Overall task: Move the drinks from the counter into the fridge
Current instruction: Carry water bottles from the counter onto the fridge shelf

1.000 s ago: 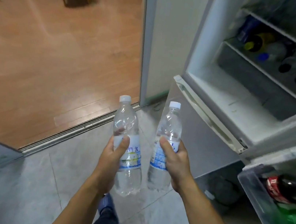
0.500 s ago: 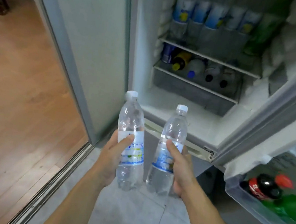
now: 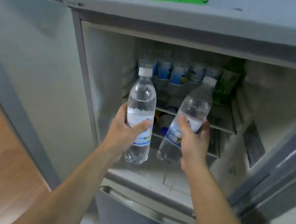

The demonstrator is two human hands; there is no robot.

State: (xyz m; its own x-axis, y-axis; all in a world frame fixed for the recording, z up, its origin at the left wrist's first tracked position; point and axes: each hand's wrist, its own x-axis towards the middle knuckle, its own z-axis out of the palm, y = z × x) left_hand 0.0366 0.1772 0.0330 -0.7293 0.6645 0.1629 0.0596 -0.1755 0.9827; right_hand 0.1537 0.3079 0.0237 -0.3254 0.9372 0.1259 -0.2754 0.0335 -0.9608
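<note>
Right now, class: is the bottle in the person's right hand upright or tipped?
Tipped. The right hand holds its bottle with the cap leaning right, toward the fridge shelf; the left-hand bottle stands near vertical.

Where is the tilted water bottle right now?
In the head view, right of centre: the right hand grips the tilted water bottle at the open fridge, beside the upright bottle in the left hand.

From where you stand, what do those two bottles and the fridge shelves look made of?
Both bottles, left and right, look like clear, thin plastic: see-through, with white caps and printed labels. The shelves seem to be wire grids, probably coated metal, though blur leaves that uncertain.
</note>
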